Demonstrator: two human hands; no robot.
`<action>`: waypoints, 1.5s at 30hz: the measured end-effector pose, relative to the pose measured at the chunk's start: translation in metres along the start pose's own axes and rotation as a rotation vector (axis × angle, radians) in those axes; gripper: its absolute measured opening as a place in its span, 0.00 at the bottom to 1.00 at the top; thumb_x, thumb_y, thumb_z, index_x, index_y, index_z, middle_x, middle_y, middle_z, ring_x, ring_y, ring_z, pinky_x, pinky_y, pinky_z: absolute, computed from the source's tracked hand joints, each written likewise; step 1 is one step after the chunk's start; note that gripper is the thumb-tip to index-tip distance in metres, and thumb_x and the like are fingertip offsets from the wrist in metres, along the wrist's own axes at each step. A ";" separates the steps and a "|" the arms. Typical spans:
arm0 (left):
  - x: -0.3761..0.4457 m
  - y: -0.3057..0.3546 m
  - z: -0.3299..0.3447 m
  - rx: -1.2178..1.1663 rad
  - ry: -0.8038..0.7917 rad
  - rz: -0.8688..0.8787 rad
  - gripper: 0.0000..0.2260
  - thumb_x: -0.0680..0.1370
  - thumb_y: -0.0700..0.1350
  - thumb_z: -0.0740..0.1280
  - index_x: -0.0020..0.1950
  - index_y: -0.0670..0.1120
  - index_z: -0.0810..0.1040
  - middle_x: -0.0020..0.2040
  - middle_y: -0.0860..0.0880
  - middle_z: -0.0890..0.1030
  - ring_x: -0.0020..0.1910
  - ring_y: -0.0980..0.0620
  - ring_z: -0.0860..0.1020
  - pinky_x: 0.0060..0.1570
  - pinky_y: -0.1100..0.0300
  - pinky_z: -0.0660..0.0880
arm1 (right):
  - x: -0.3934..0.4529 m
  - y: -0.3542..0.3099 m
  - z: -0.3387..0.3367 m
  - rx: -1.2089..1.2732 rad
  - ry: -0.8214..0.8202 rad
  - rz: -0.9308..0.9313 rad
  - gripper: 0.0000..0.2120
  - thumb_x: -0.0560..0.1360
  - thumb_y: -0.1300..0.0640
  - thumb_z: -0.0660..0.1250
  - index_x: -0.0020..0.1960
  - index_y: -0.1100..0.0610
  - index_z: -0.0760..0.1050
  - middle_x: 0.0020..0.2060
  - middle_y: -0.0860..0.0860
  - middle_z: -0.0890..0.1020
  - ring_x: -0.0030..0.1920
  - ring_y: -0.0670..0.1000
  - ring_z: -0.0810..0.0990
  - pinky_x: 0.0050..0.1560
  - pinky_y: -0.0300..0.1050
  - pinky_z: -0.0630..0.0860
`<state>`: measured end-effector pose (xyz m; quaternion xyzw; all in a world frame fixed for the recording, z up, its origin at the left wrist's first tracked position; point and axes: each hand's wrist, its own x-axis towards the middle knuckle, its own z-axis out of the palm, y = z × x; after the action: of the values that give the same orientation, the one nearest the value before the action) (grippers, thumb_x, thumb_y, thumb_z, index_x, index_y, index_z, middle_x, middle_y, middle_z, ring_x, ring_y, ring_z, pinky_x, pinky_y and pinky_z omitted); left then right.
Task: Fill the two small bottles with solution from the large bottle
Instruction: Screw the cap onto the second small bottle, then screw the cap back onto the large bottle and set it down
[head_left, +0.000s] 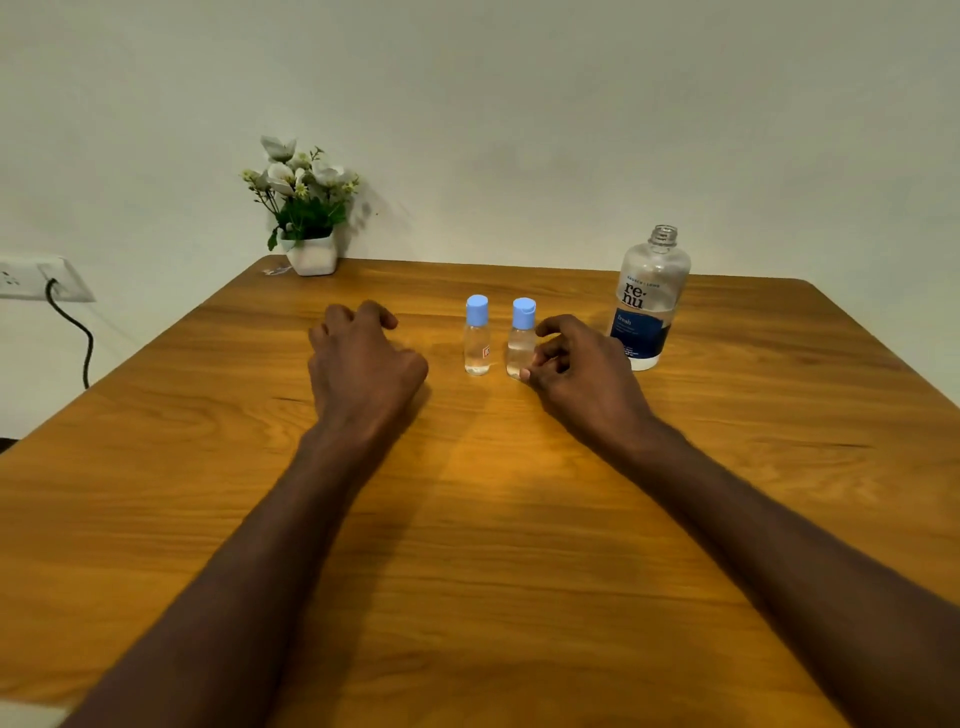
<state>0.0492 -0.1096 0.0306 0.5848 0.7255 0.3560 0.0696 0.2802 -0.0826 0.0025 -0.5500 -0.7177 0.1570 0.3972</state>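
1. Blue-capped small bottles (477, 335) (521, 338) upright mid-surface, large bottle (649, 301) uncapped at right.
2. Left hand (363, 358) loosely curled, empty; right hand (576, 364) beside right small bottle, contact unclear.
3. Probably light, slick, tippable; best gripped round the body.

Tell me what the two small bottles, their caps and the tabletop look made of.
Two small clear bottles: likely transparent plastic, glossy; table grain shows through them. Light blue caps: opaque plastic, smooth, matte. Brown wooden tabletop: wood or wood-look laminate, satin finish; visible grain, soft reflections.
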 end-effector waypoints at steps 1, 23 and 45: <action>0.002 -0.005 -0.002 0.022 -0.086 -0.025 0.20 0.75 0.45 0.70 0.67 0.48 0.77 0.68 0.42 0.72 0.69 0.39 0.69 0.64 0.44 0.71 | -0.001 0.000 -0.001 0.007 -0.006 0.017 0.27 0.75 0.55 0.78 0.71 0.50 0.74 0.46 0.42 0.82 0.45 0.40 0.82 0.46 0.37 0.79; -0.016 0.088 0.001 -0.987 -0.004 0.316 0.12 0.81 0.35 0.71 0.64 0.43 0.80 0.60 0.45 0.84 0.54 0.50 0.88 0.56 0.60 0.83 | 0.005 -0.006 -0.068 0.131 0.775 -0.351 0.15 0.75 0.63 0.66 0.61 0.60 0.73 0.54 0.55 0.76 0.50 0.50 0.75 0.45 0.33 0.72; 0.011 0.198 0.111 -0.877 0.021 0.452 0.09 0.80 0.39 0.72 0.61 0.44 0.85 0.53 0.51 0.86 0.54 0.54 0.84 0.60 0.54 0.81 | 0.021 0.043 -0.053 0.365 0.358 0.029 0.42 0.74 0.65 0.76 0.81 0.50 0.59 0.72 0.49 0.75 0.70 0.49 0.76 0.61 0.54 0.83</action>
<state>0.2610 -0.0388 0.0707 0.6394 0.3630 0.6400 0.2232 0.3464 -0.0597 0.0161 -0.4984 -0.5877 0.1898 0.6084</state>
